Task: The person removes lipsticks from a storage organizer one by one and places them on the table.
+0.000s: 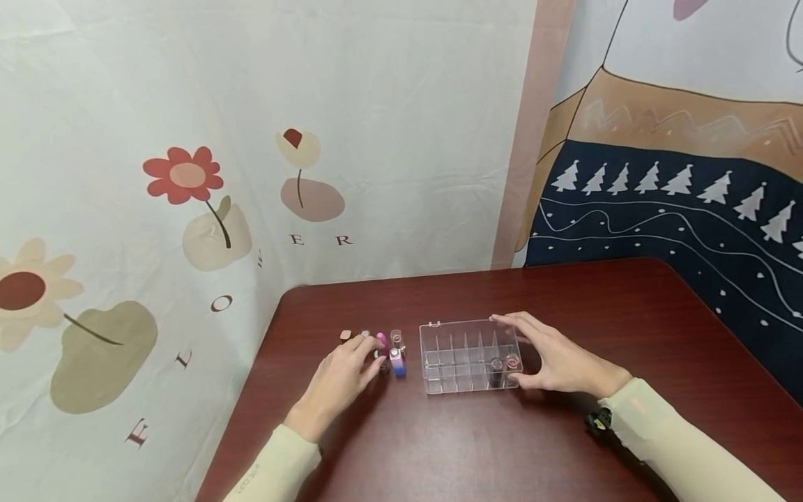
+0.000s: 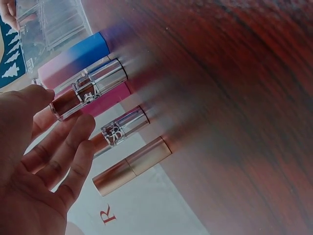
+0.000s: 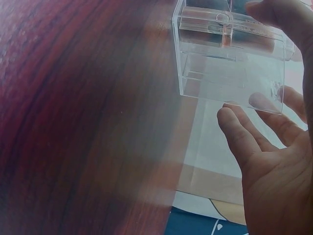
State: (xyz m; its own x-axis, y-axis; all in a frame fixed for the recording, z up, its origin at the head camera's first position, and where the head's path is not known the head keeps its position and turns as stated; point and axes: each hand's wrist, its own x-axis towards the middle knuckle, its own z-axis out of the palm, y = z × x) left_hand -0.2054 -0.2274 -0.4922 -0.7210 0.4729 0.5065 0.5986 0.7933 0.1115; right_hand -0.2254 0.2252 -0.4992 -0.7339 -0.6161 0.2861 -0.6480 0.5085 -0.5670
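Note:
In the head view my left hand [image 1: 341, 369] is among several upright lip tubes left of a clear divided case [image 1: 454, 355]. The left wrist view has its thumb and fingers around a clear-capped lip gloss tube [image 2: 105, 77] with brownish contents. Close by stand a pink-and-blue tube [image 2: 78, 56], a magenta tube [image 2: 110, 100], a smaller clear-capped tube [image 2: 129, 125] and a gold tube [image 2: 134, 166]. My right hand [image 1: 552, 355] holds the case's right end, thumb at the front and fingers at the back. Two tubes, one a dark tube [image 1: 495, 373], stand in right-hand front compartments.
The case rests on a reddish-brown wooden table [image 1: 439, 446]. Behind the table hangs a pale cloth [image 1: 401, 139] with flowers and letters. A dark blue cloth [image 1: 627, 230] with white trees hangs at the right.

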